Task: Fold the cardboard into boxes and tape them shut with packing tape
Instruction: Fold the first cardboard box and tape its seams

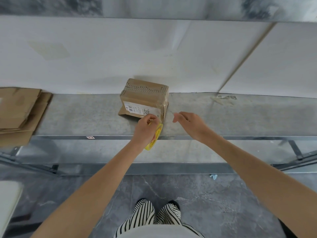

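A small brown cardboard box (145,97) with a white shipping label stands on the grey shelf (82,114) against the white wall, one flap lying flat at its lower left. My left hand (145,129) is just in front of the box, holding a roll of packing tape (155,136) with a yellow core. My right hand (187,121) is to the right of the box, fingers pinched on the end of a clear tape strip (169,115) stretched from the roll past the box's right corner.
A stack of flattened cardboard (20,114) lies at the shelf's left end. A metal rail (240,138) edges the shelf front, with a lower shelf beneath. Torn tape scraps (223,99) sit at the back right. A white block (8,200) is at lower left.
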Demonstrator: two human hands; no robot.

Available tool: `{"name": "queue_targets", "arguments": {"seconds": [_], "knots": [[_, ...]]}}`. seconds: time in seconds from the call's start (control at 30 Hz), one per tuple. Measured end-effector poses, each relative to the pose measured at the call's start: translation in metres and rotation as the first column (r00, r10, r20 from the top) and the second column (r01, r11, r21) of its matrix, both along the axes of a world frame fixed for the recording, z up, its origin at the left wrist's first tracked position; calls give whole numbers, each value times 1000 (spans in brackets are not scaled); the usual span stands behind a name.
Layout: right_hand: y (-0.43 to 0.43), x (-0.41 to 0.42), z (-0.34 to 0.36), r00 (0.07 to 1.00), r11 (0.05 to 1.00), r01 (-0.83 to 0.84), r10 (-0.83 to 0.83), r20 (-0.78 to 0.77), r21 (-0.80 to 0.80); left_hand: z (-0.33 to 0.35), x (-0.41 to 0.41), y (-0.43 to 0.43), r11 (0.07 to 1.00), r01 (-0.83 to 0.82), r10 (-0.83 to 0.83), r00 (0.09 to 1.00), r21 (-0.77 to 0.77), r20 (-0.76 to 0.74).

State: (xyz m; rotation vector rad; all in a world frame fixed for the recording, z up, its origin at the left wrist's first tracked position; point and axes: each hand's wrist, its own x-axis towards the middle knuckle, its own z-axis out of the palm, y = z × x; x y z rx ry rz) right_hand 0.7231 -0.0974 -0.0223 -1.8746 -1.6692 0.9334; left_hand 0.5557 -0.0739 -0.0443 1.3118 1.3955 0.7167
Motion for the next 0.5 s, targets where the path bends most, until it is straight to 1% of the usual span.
{"name": "queue_targets", "arguments": {"seconds": [0.17,0.3,0.5], "knots": [[0,-9,5,997,994,-61,66,49,-96,-3,-2,-4,999,-32,32,999,-17,26],[0,-12,2,986,987,-101,116,117,-126,-6,-2,-6,998,-53,55,997,-23,53],[4,-17,-3,991,986,-84,98,93,-143,-8,-2,-10,999,-44,43,998,17,35]]}}
